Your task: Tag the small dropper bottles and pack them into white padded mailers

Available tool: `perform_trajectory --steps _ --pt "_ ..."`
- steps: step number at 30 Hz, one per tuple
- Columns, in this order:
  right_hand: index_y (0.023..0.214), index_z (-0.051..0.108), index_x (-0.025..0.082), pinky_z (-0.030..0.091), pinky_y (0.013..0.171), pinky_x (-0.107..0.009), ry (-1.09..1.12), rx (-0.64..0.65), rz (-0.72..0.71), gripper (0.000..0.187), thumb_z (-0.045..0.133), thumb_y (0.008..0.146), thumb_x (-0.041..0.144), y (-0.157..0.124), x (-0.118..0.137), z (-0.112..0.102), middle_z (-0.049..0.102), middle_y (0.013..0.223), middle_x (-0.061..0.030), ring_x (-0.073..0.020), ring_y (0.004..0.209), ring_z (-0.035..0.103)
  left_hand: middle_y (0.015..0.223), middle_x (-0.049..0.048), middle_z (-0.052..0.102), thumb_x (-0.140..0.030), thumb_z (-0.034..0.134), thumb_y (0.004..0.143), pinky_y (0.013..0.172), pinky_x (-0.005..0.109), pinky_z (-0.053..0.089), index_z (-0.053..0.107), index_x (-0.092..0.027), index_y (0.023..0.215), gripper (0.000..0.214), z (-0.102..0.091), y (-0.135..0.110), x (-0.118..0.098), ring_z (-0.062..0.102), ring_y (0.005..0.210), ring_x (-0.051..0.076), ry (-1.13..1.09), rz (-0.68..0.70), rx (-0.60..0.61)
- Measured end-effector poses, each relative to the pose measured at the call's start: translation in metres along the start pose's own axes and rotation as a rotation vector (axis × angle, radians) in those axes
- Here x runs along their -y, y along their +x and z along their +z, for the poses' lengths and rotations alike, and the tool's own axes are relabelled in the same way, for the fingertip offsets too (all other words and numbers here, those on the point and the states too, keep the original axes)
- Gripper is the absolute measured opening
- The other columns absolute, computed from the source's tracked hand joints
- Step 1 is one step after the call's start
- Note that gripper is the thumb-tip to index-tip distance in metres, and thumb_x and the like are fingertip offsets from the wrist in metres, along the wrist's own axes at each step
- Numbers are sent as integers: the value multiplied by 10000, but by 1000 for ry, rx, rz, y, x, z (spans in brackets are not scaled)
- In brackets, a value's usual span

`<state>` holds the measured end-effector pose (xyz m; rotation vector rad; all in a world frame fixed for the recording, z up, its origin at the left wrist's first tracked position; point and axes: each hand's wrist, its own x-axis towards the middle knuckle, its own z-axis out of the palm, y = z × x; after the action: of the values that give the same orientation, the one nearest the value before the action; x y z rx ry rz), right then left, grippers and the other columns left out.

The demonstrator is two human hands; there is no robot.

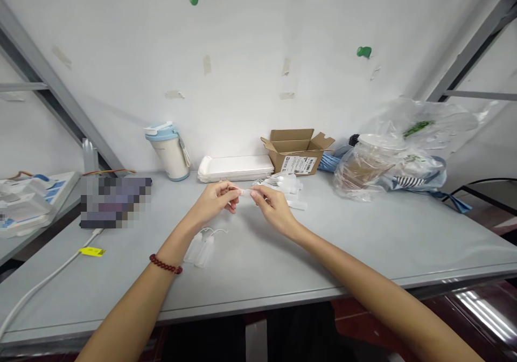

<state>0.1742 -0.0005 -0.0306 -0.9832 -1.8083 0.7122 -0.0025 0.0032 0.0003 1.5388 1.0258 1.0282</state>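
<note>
My left hand (220, 200) and my right hand (275, 208) meet over the middle of the table, fingertips close together. Between them they pinch a small translucent plastic piece (246, 192), mostly covered by the fingers, so its exact shape cannot be made out. Near my left wrist, two small clear squeeze bottles (205, 252) with thin bent white spout tubes lie on the grey table (258, 276). Behind my right hand sits a pile of similar clear plastic bottles and parts (285, 183), partly hidden by that hand.
Along the wall stand a cream tumbler (169, 154) with a blue lid, a stack of flat white trays (238, 167) and an open cardboard box (299, 154). Right of them is a bagged drink cup (369, 162). A blurred-out device (117, 203) with a white cable (52, 276) lies left.
</note>
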Motion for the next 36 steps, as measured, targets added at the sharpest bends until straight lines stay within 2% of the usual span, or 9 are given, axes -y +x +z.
perform_trajectory --steps 4,9,15,20,24,27,31,33,36 --pt "915 621 211 319 549 -258 63 -27 -2 319 420 903 459 0 -3 -3 468 584 24 -125 539 410 630 26 554 -422 622 757 515 266 486 611 -156 620 299 2 0 3 528 549 134 -14 -59 110" --pt "939 590 206 341 530 -254 186 -2 30 361 414 891 518 2 -6 -5 405 551 45 -115 517 413 667 36 565 -444 609 773 502 282 481 628 -156 658 310 3 -1 5 523 535 136 -104 -98 184" --pt "780 581 178 349 433 -243 356 17 159 437 483 811 603 8 -12 -4 377 552 54 -78 445 367 574 20 599 -381 664 734 561 262 439 680 -170 697 215 5 -5 1 554 561 153 150 29 105" --pt "724 571 173 350 384 -230 477 21 299 452 566 724 625 10 -11 -2 290 493 83 -65 415 299 646 27 662 -331 678 716 621 264 434 711 -186 722 149 7 -7 -1 583 629 171 327 134 51" --pt "748 563 170 354 401 -228 521 36 329 455 571 716 624 11 -10 -3 284 483 95 -59 406 295 721 29 682 -340 662 732 633 259 435 707 -194 733 153 7 -6 -1 581 671 174 388 177 20" --pt "801 573 168 363 432 -232 462 41 259 436 525 769 600 10 -9 -3 344 492 85 -66 411 343 762 48 678 -420 584 794 630 262 452 694 -194 747 256 4 -5 -2 594 722 190 355 113 69" --pt "843 583 178 373 503 -245 342 65 115 392 451 850 547 5 -5 -4 438 543 53 -88 467 417 725 73 656 -510 481 839 633 280 466 663 -178 669 415 -1 -5 -5 599 708 199 321 21 179" --pt "879 589 185 379 554 -260 206 54 39 357 452 867 515 3 -2 -4 500 609 22 -108 526 452 690 69 631 -531 474 835 626 287 465 637 -173 622 447 -1 -5 -6 589 669 191 286 -6 205" --pt "987 582 201 391 636 -291 -86 36 -168 280 483 879 439 2 -1 -5 569 796 -50 -157 665 497 610 39 564 -552 483 821 597 287 454 590 -171 575 466 2 -5 -7 544 577 161 202 -34 176"
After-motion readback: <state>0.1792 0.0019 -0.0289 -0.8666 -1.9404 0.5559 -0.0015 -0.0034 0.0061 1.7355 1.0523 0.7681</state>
